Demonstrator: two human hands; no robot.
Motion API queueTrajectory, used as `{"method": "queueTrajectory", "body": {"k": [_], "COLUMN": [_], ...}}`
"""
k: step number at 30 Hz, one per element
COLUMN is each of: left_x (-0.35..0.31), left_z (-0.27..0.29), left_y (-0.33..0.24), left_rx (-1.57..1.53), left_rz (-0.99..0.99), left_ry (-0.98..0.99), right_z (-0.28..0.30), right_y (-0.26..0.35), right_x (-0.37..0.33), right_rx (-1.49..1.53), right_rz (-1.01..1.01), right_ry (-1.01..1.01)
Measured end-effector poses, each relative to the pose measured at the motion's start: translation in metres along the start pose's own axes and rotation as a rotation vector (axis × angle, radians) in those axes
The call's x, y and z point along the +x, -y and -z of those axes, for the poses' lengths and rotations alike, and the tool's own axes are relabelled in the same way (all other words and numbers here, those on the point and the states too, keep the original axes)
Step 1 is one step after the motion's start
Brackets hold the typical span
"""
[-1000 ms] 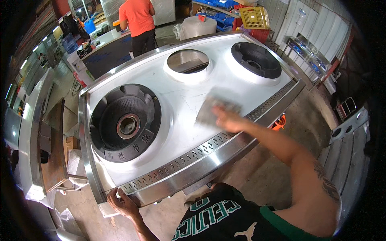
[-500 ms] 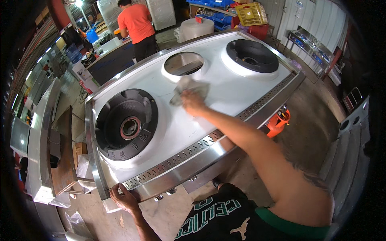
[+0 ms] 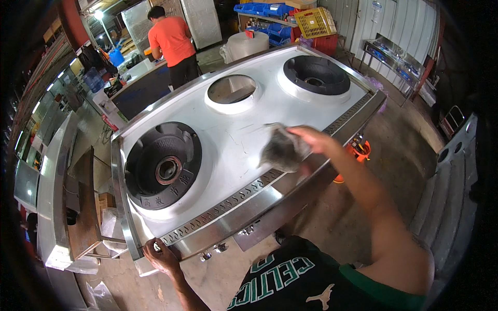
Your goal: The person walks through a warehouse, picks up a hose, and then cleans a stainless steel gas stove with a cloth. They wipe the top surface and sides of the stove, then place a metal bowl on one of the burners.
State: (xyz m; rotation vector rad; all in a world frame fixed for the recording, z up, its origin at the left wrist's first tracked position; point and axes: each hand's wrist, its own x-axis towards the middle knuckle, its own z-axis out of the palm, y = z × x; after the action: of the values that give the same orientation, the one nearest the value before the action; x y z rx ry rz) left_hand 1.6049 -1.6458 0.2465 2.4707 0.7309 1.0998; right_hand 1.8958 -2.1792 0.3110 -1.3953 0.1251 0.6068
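Note:
A large stainless-steel gas stove [image 3: 233, 137] stretches out before me. Black cast burner rings sit at its left [image 3: 163, 166] and right [image 3: 317, 75], with a round opening [image 3: 232, 89] between them. My right hand [image 3: 314, 139] is closed on a grey rag [image 3: 282, 149], which hangs bunched over the stovetop's front, near the slotted strip [image 3: 223, 208]. At the front left corner my left hand [image 3: 161, 256] is closed round the stove's edge, with its fingertips partly hidden. Control knobs [image 3: 221, 248] stick out of the front panel.
Across the stove a person in an orange shirt [image 3: 171, 39] stands at a workbench [image 3: 137, 85]. Behind are a wrapped roll [image 3: 246, 46], blue bins [image 3: 263, 9] and a yellow crate [image 3: 315, 23]. An orange bucket [image 3: 362, 151] stands beyond the stove's front right side.
My right hand has drawn the rag from near the middle opening toward me and rightward, to the front of the stovetop. My left hand keeps its place at the corner.

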Motion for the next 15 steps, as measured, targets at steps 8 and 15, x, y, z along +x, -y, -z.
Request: {"method": "queueTrajectory", "body": {"k": [8,15], "left_x": [0.004,0.004], "left_z": [-0.001,-0.007], "left_y": [-0.008,0.005], "left_rx": [0.048,0.028], "left_rz": [0.118,0.154], "left_ry": [0.067,0.095], "right_z": [0.030,0.015], "right_y": [-0.024,-0.036], "right_x": [-0.035,0.096], "right_rx": [-1.234,-1.434], "right_rz": [0.402,-0.143], "right_ry": [-0.772,-0.472]}}
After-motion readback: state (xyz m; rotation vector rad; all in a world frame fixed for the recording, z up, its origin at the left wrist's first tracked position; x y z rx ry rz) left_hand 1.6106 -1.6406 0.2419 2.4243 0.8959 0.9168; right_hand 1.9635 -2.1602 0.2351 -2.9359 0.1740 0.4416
